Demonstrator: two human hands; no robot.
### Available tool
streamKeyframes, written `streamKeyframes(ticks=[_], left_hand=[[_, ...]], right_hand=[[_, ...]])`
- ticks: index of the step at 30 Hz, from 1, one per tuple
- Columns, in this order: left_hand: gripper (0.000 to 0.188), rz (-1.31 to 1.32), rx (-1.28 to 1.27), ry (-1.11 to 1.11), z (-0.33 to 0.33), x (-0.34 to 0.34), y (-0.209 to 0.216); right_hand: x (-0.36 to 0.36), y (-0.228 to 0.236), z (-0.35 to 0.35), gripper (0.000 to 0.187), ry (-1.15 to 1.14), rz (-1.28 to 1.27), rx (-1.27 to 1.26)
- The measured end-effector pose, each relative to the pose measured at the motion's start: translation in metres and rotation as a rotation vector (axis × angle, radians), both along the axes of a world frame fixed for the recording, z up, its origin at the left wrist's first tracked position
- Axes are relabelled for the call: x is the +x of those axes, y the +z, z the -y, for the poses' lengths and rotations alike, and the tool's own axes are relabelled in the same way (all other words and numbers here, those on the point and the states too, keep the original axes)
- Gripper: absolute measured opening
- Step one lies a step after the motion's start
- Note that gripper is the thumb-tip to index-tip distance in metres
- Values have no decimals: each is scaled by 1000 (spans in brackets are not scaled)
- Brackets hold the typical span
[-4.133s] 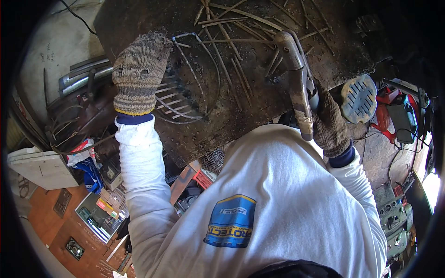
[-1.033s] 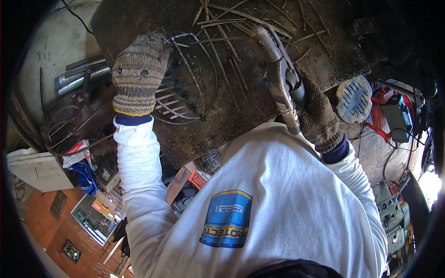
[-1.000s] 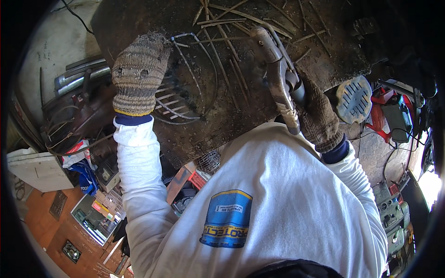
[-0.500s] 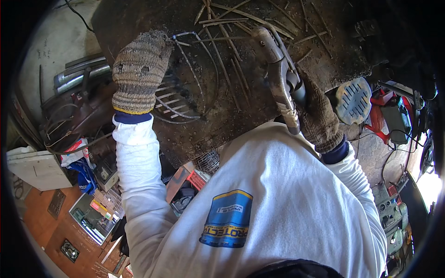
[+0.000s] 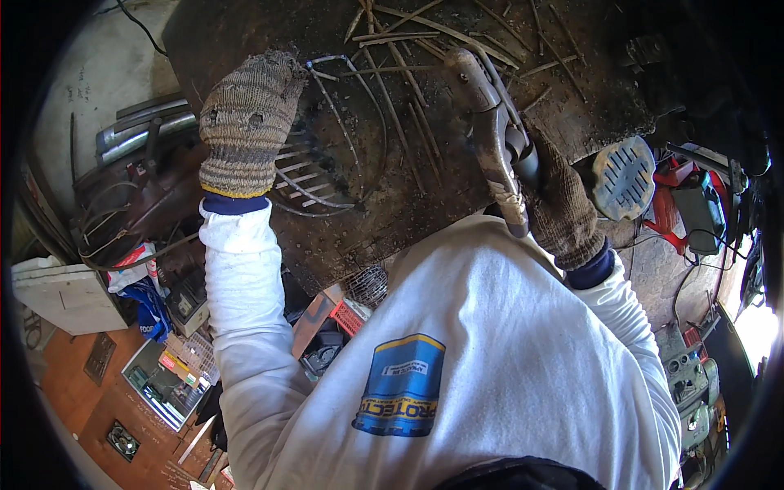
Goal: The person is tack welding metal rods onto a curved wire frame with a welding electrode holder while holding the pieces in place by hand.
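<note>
My left hand [image 5: 249, 122], in a brown knitted glove, is closed at the upper left corner of a frame of bent thin metal rod [image 5: 336, 106]. Its fingertips are mostly hidden. Below that corner, a curved grate of short parallel bars [image 5: 302, 181] belongs to or lies against the frame. My right hand [image 5: 559, 200], gloved alike, is wrapped round a worn metal clamping tool [image 5: 496, 139] that resembles locking pliers. From the tool's far end a thin rod [image 5: 392, 69] reaches left towards the frame. Whether its tip touches the frame, I cannot tell.
Several thin metal strips [image 5: 416, 135] lie scattered on the dark, stained worktable [image 5: 318, 257]. At the right, a slotted pale plate [image 5: 623, 178] sits beside a red and grey device [image 5: 698, 212] with cables. Metal tubes [image 5: 151, 135] and a white box [image 5: 69, 298] stand left.
Both hands, the tool and the frame keep almost the same places. The left glove and the frame shift only very slightly.
</note>
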State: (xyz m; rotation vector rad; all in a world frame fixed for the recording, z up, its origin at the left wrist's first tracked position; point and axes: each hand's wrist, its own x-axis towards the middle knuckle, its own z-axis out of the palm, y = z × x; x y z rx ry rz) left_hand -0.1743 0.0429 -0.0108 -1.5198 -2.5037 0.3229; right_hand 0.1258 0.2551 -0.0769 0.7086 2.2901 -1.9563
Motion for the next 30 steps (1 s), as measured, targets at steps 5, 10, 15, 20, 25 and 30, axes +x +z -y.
streamKeyframes(ticks=[5,10,15,20,25,30], left_hand=[[27,18,27,-19,0,0,0],[26,0,-15,18,-1,1,0],[27,18,-32,35,-3,2,1],[28,3,7,-9,0,2,0],[28,41,-43,75,-4,2,2],[29,30,-10,46,-4,1,0]], right_hand=[[2,-5,0,59,9,-18,24],[0,-2,0,59,8,12,32],[-4,6,0,59,12,50,44],[-2,3,-1,59,32,32,36],[-3,6,-1,62,18,25,31],[-2,5,0,64,31,44,44]])
